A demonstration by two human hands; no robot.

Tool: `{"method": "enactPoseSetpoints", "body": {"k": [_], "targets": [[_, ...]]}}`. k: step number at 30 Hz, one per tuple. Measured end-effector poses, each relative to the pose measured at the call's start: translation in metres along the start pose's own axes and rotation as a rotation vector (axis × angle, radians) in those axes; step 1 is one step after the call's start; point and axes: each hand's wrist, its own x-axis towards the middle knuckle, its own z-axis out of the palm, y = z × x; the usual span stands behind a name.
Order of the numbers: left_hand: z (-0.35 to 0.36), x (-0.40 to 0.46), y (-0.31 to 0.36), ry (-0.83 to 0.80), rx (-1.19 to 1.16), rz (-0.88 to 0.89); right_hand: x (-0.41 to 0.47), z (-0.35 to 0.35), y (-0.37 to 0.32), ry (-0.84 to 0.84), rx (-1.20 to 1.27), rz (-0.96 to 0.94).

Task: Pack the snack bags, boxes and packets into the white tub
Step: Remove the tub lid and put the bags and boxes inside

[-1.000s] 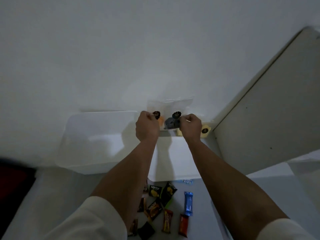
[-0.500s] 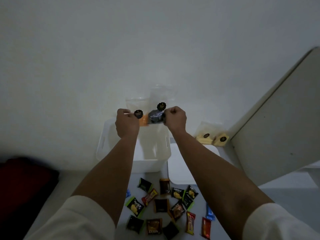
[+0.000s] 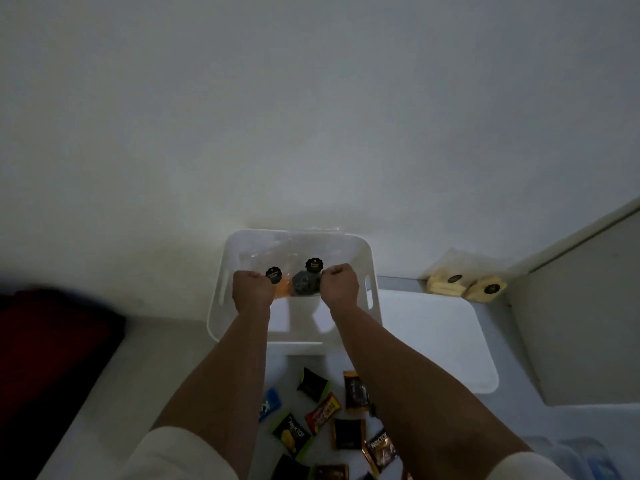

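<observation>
over the white tub (image 3: 367, 268), both hands held out side by side, fists turned knuckles-up. clear snack bags (image 3: 298, 282) hang between the two fists, inside the tub's opening, top edges reaching the far rim. two round black stickers on the bags; an orange item and a dark grey item show through the plastic, just between the hands.

left hand (image 3: 252, 292): fingers curled tight, gripping the left edge of the bags. right hand (image 3: 340, 284): fingers curled tight too, gripping the right edge. fingertips themselves hidden under the knuckles.

tub sits against the wall, cut-out handle on its right side. white lid (image 3: 440, 341) lies flat just right of the tub. two pale yellow packets (image 3: 465, 287) with black stickers rest in the corner beyond the lid. loose small snack packets (image 3: 332, 420) scattered on the surface near the forearms, well short of the tub. dim light; packet print mostly unreadable.
</observation>
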Motion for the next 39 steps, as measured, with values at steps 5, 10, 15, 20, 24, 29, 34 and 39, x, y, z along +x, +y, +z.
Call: {"method": "enactPoseSetpoints", "body": {"k": [5,10,15,20,24,29,34,39], "targets": [[0.012,0.031,-0.021,-0.063,-0.006,-0.046,0.016,0.032,0.027,-0.089,-0.003,0.088],[0.02,0.057,-0.021,-0.038,0.024,-0.069,0.034,0.048,0.033,-0.147,-0.06,0.111],[0.022,0.062,-0.016,-0.027,0.039,-0.015,0.046,0.058,0.036,-0.165,-0.06,0.133],[0.023,0.065,-0.015,-0.043,0.033,-0.022,0.053,0.058,0.048,-0.143,0.012,0.142],[0.023,0.065,-0.016,-0.048,-0.017,-0.057,0.058,0.058,0.05,-0.191,0.096,0.223],[0.017,0.049,-0.009,-0.044,-0.132,-0.114,0.044,0.032,0.028,-0.315,-0.04,0.141],[0.011,0.021,-0.003,-0.032,0.021,-0.059,0.028,-0.007,0.01,-0.267,-0.058,0.066],[0.017,-0.052,0.046,-0.112,0.092,0.174,0.004,-0.062,-0.008,-0.215,0.059,-0.124]]}}
